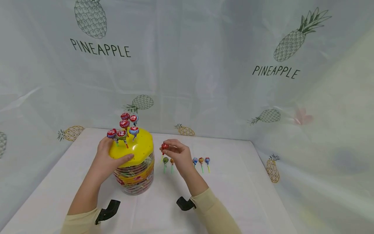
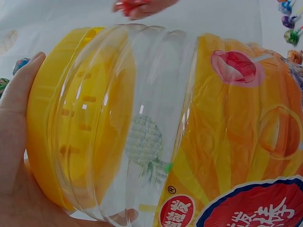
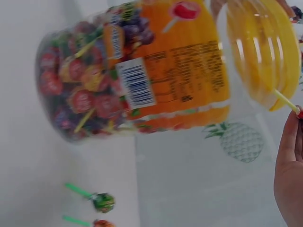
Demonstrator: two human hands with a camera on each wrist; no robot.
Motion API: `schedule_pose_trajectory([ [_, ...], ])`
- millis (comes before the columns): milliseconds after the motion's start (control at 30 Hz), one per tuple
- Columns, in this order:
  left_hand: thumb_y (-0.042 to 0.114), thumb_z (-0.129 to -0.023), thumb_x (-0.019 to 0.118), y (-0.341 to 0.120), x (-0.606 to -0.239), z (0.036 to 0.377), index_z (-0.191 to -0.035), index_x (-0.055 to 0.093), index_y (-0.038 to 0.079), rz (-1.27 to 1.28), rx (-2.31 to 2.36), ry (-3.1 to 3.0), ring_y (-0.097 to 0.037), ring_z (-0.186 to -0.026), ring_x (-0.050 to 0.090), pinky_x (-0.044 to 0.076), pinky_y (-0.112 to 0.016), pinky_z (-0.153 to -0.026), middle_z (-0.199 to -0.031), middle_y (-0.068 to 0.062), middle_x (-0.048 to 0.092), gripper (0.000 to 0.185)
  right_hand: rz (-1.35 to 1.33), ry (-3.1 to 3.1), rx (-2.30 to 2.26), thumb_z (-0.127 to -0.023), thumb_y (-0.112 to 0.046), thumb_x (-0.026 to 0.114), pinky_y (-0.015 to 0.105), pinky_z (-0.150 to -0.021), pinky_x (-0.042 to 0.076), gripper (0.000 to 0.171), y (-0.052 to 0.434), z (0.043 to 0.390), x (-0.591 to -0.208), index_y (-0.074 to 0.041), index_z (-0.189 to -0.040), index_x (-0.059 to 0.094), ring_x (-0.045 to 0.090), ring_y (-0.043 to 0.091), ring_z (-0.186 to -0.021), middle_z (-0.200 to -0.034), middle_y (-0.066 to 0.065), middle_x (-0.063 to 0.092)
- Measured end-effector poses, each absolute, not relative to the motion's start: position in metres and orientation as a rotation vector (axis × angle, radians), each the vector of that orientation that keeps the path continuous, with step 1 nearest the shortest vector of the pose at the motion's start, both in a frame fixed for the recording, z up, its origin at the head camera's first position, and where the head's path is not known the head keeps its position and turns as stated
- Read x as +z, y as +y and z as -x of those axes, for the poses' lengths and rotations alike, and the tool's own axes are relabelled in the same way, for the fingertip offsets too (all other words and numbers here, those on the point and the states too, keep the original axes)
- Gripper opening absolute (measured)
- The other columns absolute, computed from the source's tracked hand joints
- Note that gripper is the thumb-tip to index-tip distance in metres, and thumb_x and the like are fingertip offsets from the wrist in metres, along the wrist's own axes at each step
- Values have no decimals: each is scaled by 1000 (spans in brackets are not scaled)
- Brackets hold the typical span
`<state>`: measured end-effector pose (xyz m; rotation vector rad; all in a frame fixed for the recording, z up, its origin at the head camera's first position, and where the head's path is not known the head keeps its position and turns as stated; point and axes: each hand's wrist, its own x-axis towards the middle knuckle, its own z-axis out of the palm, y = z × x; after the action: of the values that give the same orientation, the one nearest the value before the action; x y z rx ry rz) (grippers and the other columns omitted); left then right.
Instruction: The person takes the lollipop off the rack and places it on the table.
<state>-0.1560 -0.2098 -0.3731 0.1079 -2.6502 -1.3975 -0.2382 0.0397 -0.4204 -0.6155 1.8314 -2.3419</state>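
A clear plastic jar with a yellow lid stands upright on the table. My left hand grips the lid from the left, thumb over its top edge. Several wrapped lollipops stand stick-down in the lid. Just right of the jar, my right hand pinches a red-wrapped lollipop by its head between thumb and fingers. Its yellow stick points down and overlaps the lid's side in the right wrist view. Through the jar wall, many lollipops show below the orange label.
On the white table, a row of loose lollipops lies right of the jar: a green one and an orange one, then, beyond my right hand, a blue one and others. A pineapple-print sheet hangs behind.
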Motion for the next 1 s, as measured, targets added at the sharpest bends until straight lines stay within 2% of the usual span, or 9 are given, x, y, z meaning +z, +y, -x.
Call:
schedule_pose_trajectory([
  [267,39,-83,77,-210,-373,157,-151,16,-6,-117,-1408,-2643,-51,-132,22,39,-63,-100,-155,-27,1,102,528,1822,-2216,-87,3,70,35,-87,55,24,47,239,-463,2,-111,67,70,23,-95,-108,11,62],
  [467,38,-83,77,-210,-372,157,-151,17,-5,-121,-1416,-2626,-50,-132,22,39,-62,-99,-155,-27,3,101,450,1889,-2101,-88,4,67,33,-87,55,27,52,240,-485,8,-114,62,70,25,-94,-116,23,63],
  [567,37,-82,78,-210,-372,158,-151,17,-5,-116,-1422,-2618,-50,-133,22,39,-62,-100,-155,-27,4,101,377,1914,-2034,-88,4,68,35,-87,55,30,52,243,-496,11,-116,61,71,26,-92,-119,24,63],
  [733,37,-82,78,-210,-373,157,-151,18,-4,-115,-1422,-2614,-50,-132,22,39,-62,-100,-154,-26,4,100,316,2038,-1902,-85,3,71,40,-82,57,26,54,244,-510,6,-110,68,72,24,-82,-104,19,70],
  [833,37,-83,78,-211,-374,157,-151,18,-4,-113,-1422,-2612,-51,-132,22,39,-63,-99,-154,-27,4,100,348,2195,-1774,-82,1,75,32,-71,57,23,55,246,-517,-1,-104,72,70,18,-73,-91,10,72],
  [900,37,-83,78,-211,-374,157,-151,18,-4,-111,-1421,-2613,-51,-133,21,38,-64,-100,-155,-26,3,100,366,2298,-1682,-80,-1,77,26,-62,52,21,55,248,-521,-5,-100,74,65,14,-69,-87,3,70],
  [1000,38,-83,78,-210,-375,157,-152,18,-3,-110,-1424,-2610,-51,-133,21,37,-64,-100,-155,-26,3,100,410,2407,-1560,-78,-3,80,22,-56,45,18,57,250,-525,-7,-95,74,56,11,-67,-87,-3,65],
])
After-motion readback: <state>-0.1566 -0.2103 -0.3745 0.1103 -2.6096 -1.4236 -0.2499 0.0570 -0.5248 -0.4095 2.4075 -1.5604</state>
